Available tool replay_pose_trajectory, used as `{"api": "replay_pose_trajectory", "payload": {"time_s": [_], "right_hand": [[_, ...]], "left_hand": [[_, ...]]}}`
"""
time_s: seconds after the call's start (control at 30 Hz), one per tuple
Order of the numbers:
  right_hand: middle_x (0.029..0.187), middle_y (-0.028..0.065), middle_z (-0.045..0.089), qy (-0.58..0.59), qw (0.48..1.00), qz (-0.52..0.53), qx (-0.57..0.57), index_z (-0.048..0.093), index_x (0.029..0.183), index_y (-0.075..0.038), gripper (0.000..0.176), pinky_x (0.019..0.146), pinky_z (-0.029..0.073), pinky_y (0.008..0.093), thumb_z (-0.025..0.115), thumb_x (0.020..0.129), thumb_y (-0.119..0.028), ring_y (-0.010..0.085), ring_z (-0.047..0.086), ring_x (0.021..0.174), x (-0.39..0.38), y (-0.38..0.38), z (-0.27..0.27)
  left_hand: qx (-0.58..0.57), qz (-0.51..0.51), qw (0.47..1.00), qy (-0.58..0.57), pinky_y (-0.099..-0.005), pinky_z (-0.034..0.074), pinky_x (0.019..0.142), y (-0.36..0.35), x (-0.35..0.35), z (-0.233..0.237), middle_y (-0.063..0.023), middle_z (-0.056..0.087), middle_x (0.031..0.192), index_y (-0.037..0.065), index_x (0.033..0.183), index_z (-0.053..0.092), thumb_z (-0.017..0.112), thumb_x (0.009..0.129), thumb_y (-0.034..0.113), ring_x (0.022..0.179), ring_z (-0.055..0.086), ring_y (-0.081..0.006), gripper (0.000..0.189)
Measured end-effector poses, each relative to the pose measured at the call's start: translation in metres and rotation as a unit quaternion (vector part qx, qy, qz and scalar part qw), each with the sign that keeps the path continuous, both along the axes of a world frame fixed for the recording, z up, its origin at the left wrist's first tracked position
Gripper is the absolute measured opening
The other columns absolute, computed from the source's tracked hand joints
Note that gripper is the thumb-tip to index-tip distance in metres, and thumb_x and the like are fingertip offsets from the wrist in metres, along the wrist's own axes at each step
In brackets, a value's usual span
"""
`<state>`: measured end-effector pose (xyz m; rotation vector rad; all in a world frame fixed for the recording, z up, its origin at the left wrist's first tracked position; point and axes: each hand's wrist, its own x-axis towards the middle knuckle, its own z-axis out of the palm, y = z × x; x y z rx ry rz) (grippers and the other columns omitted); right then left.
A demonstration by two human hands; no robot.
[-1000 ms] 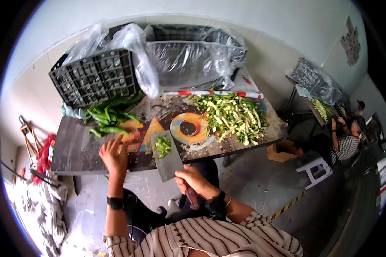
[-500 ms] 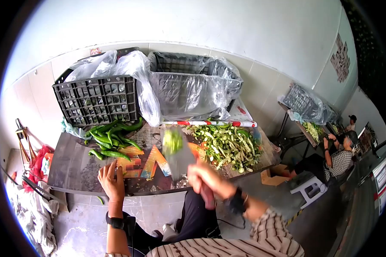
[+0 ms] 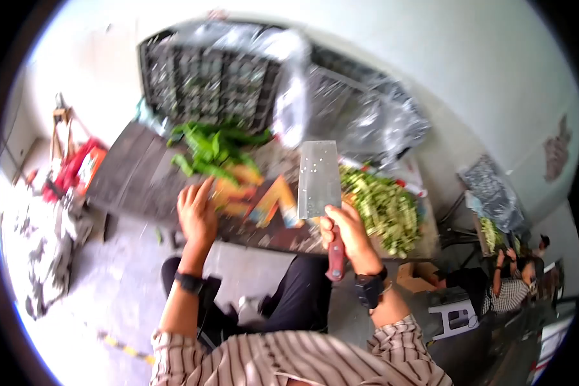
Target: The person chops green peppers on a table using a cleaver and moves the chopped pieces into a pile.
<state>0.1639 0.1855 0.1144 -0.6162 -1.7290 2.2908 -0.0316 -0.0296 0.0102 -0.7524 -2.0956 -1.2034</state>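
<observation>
My right hand [image 3: 347, 235] grips a cleaver by its reddish handle [image 3: 335, 257]. Small pale bits cling to the broad blade [image 3: 318, 180], which points away from me above the table. To its right lies a heap of sliced green peppers [image 3: 384, 209]. My left hand [image 3: 197, 211] is at the table's near edge, fingers extended and holding nothing visible. Just beyond it are whole green peppers [image 3: 215, 149] in a pile, somewhat blurred. An orange patterned sheet [image 3: 278, 201] covers part of the tabletop between my hands.
Black plastic crates [image 3: 209, 80] with clear plastic film [image 3: 360, 109] line the table's back. A person [image 3: 511, 289] sits at another table on the right, near a white stool [image 3: 454, 320] and a cardboard box [image 3: 416, 276]. Cloths [image 3: 48, 238] lie at left.
The view has tilted and turned. The blurred green slices seen at the cleaver blade before are no longer on it. My left hand has lifted slightly, its fingers more spread.
</observation>
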Motion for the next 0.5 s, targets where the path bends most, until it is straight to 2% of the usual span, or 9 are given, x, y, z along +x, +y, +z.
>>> {"api": "replay_pose_trajectory", "payload": {"time_s": [0.17, 0.3, 0.33, 0.5], "right_hand": [[0.071, 0.0057, 0.053, -0.033, 0.988, 0.149, 0.024, 0.045, 0.097, -0.002, 0.014, 0.044, 0.050, 0.0283, 0.049, 0.096, -0.015, 0.0128, 0.055, 0.051, -0.001, -0.040, -0.033], [0.071, 0.0044, 0.051, -0.057, 0.978, 0.194, 0.059, 0.045, 0.097, -0.001, 0.013, 0.041, 0.047, 0.0271, 0.049, 0.096, -0.013, 0.0112, 0.054, 0.050, -0.016, -0.063, -0.043], [0.070, 0.0042, 0.050, -0.061, 0.975, 0.207, 0.047, 0.045, 0.097, -0.001, 0.012, 0.040, 0.046, 0.0270, 0.049, 0.096, -0.013, 0.0110, 0.054, 0.050, -0.021, -0.068, -0.045], [0.067, 0.0077, 0.052, -0.077, 0.967, 0.229, 0.077, 0.042, 0.093, 0.005, 0.018, 0.035, 0.043, 0.0306, 0.048, 0.092, -0.012, 0.0150, 0.054, 0.044, -0.041, -0.077, -0.051]], "left_hand": [[0.022, 0.010, 1.000, -0.001, -0.0394, 0.044, 0.089, 0.002, 0.000, 0.003, -0.0100, 0.061, 0.100, 0.007, 0.114, 0.064, 0.053, 0.072, -0.007, 0.098, 0.053, -0.0321, 0.046], [0.028, 0.002, 1.000, -0.011, -0.0389, 0.044, 0.090, 0.002, -0.001, 0.001, -0.0099, 0.062, 0.101, 0.008, 0.114, 0.065, 0.051, 0.075, -0.007, 0.099, 0.053, -0.0310, 0.045], [0.021, -0.011, 1.000, -0.015, -0.0365, 0.042, 0.092, 0.000, -0.002, 0.000, -0.0100, 0.063, 0.103, 0.008, 0.117, 0.064, 0.045, 0.080, -0.009, 0.100, 0.052, -0.0283, 0.045], [0.010, -0.010, 1.000, -0.024, -0.0350, 0.037, 0.096, -0.002, -0.003, -0.002, -0.0082, 0.062, 0.101, 0.009, 0.120, 0.063, 0.044, 0.082, -0.007, 0.102, 0.051, -0.0258, 0.045]]}}
